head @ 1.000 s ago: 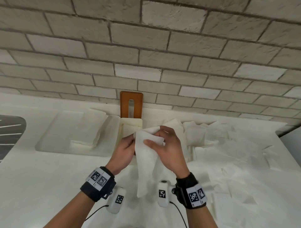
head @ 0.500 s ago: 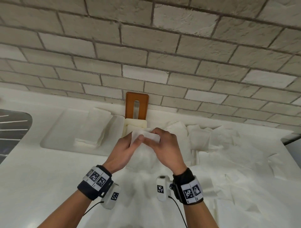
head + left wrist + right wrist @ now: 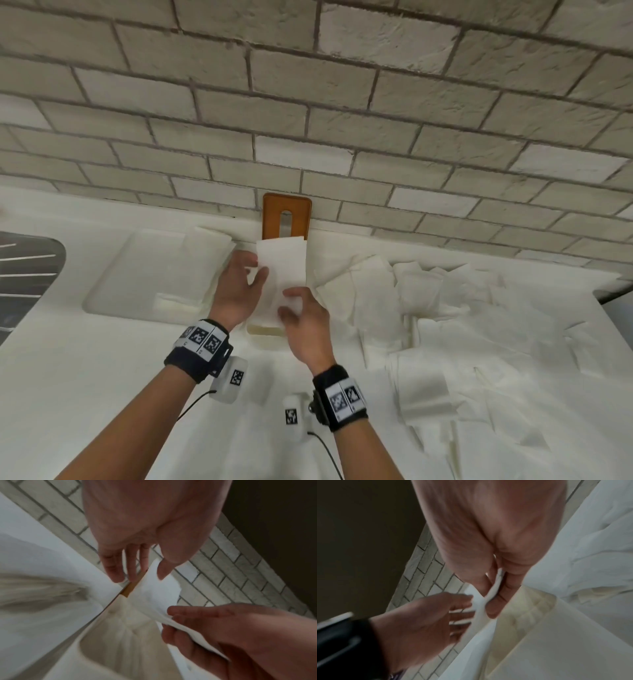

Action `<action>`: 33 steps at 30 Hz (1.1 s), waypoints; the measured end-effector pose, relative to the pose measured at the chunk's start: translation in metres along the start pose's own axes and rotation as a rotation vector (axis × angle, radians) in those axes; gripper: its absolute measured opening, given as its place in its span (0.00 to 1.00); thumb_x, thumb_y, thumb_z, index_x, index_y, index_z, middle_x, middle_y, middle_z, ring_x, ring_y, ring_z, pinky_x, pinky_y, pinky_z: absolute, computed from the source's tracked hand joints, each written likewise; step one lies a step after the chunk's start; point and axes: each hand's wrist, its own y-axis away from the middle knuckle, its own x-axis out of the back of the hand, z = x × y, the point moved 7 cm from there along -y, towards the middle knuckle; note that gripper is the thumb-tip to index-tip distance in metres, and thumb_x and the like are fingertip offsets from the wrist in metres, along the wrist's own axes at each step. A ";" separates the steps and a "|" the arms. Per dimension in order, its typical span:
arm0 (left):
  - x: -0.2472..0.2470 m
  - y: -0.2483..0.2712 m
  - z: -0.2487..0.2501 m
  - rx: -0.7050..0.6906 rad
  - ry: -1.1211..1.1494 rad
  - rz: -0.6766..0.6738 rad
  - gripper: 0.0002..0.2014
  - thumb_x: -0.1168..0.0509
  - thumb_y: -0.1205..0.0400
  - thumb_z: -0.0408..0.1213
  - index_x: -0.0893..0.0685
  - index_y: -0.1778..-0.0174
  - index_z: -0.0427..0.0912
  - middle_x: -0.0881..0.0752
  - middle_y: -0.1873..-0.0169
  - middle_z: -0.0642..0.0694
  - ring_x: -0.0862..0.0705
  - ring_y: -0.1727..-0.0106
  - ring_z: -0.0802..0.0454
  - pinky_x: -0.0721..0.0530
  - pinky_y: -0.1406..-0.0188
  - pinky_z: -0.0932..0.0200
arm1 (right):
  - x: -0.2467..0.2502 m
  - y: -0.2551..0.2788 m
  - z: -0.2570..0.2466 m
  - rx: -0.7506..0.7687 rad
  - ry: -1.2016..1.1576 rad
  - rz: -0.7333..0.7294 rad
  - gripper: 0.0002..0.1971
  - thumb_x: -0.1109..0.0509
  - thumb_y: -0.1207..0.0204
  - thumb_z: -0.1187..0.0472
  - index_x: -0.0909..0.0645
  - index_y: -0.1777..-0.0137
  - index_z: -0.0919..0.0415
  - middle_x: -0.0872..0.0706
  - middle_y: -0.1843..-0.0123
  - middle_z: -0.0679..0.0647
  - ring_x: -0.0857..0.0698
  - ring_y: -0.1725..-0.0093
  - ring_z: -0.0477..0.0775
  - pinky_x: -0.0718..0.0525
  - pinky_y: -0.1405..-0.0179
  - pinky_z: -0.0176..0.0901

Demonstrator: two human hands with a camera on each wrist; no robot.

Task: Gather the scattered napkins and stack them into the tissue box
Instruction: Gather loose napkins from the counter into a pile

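Observation:
A folded white napkin (image 3: pixel 282 270) hangs over the open cream tissue box (image 3: pixel 263 330), held at both ends. My left hand (image 3: pixel 253 270) holds its far left edge, the thumb on top and straight fingers (image 3: pixel 113 568) beneath. My right hand (image 3: pixel 291 305) pinches the near end between thumb and fingers (image 3: pixel 498 601). The napkin (image 3: pixel 154 591) slants down toward the box's inside (image 3: pixel 120 635). The box's brown lid (image 3: pixel 287 214) leans on the brick wall behind. Several loose napkins (image 3: pixel 445 325) lie scattered on the white counter to the right.
A shallow white tray (image 3: pixel 137 274) with a small napkin stack (image 3: pixel 202 253) lies left of the box. A dark surface with pale lines (image 3: pixel 27 267) is at the far left. The brick wall (image 3: pixel 308 120) closes the back.
The napkin, first hanging loose and then bunched between both hands, is now stretched flat over the box. My left hand slid to its far edge and my right to its near end.

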 end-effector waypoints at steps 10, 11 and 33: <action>-0.033 0.031 -0.073 0.130 -0.222 -0.134 0.20 0.32 0.17 0.29 0.22 0.29 0.42 0.10 0.42 0.41 0.11 0.44 0.38 0.12 0.41 0.44 | -0.029 -0.053 0.019 -0.144 0.398 -0.279 0.28 0.28 0.14 0.57 0.32 0.17 0.57 0.18 0.30 0.63 0.13 0.33 0.68 0.10 0.33 0.60; -0.030 0.032 -0.072 0.121 -0.192 -0.116 0.19 0.32 0.17 0.29 0.22 0.30 0.43 0.10 0.44 0.42 0.10 0.46 0.39 0.12 0.42 0.44 | -0.013 -0.056 0.019 -0.110 0.356 -0.171 0.24 0.28 0.13 0.54 0.29 0.20 0.52 0.15 0.35 0.61 0.11 0.38 0.65 0.10 0.35 0.60; -0.088 0.117 0.041 -0.191 0.142 -0.465 0.20 0.35 0.13 0.65 0.11 0.45 0.52 0.08 0.51 0.59 0.10 0.46 0.62 0.12 0.45 0.62 | 0.124 0.033 0.097 0.002 0.249 0.347 0.12 0.19 0.30 0.62 0.17 0.52 0.48 0.15 0.49 0.43 0.13 0.48 0.47 0.18 0.46 0.41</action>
